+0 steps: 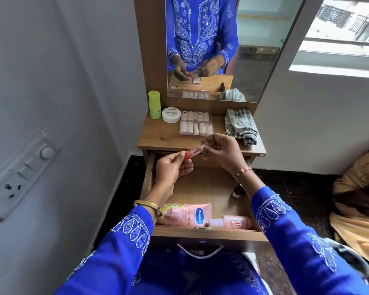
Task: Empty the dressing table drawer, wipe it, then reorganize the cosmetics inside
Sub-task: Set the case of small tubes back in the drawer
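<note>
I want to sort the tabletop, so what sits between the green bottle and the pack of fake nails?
In the head view, the white nail polish jar sits between the green bottle and the pack of fake nails, close beside both.

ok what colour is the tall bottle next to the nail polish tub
Lime green bottle, left of the white nail polish tub; the head view shows it best.

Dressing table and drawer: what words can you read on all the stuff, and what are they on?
"NAIL POLISH": white round jar on the tabletop; the smaller print on its lid is too blurred.
"Vaseline": blue badge on the pink tube in the drawer.
"Hya" and "10X": same tube, partly hidden.
Green bottle: label unreadable.
Pink bottle: label blurred.
</note>
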Tool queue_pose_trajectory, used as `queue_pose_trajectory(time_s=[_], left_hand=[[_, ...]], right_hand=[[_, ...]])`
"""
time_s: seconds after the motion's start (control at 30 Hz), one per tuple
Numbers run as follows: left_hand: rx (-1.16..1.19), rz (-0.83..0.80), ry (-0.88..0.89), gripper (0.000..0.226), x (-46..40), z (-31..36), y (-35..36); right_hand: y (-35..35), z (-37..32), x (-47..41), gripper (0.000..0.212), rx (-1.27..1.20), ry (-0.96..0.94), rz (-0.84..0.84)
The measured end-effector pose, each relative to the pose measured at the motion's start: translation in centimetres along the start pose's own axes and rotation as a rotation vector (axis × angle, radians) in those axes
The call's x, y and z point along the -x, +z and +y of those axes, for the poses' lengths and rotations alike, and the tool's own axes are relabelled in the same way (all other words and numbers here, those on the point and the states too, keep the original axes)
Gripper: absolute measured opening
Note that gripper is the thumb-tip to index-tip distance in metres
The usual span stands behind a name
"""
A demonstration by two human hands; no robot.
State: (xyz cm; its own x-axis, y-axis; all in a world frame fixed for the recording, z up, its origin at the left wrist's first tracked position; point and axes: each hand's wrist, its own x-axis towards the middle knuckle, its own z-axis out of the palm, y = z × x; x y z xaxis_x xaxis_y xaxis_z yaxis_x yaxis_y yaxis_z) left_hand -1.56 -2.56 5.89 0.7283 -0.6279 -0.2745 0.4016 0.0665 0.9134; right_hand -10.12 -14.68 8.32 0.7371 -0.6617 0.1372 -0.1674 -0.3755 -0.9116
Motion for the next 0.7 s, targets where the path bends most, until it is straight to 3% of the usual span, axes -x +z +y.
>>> queue_pose_trajectory(time_s=[0.23, 0.37, 0.7], left_hand=[[-0.163, 0.0, -0.101, 0.027, 1.8, -4.1, 1.2], [-0.285, -0.002, -0.121, 0.02, 2.5, -5.9, 0.7], [-0.388, -0.01, -0.08, 0.025, 2.3, -6.1, -0.2]], right_hand=[[-5.0, 3.3, -0.1, 0.019, 0.198, 0.147, 0.146], [-6.2, 4.5, 1.1, 0.015, 0.445, 0.175, 0.231], [-4.1, 7.0, 1.8, 0.011, 0.86, 0.028, 0.062]])
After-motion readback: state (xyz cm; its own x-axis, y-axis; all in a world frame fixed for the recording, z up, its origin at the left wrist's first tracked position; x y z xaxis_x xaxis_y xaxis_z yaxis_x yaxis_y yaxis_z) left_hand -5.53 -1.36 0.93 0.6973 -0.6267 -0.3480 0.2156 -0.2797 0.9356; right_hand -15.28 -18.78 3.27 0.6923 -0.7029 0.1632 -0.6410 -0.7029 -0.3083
